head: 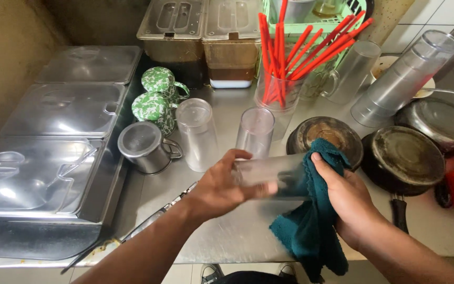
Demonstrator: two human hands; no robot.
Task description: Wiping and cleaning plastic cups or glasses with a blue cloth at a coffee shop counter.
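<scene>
The left hand grips a clear cup lying sideways, above the front edge of the steel counter. The right hand is closed on a green cloth — pressed into the cup's open end. Two more cups stand just behind, near a metal mug and red chopsticks

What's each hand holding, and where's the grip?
Left hand holds a clear plastic tumbler on its side, wrapped around one end. Right hand holds a teal cloth, pressing it against the tumbler's other end.
</scene>
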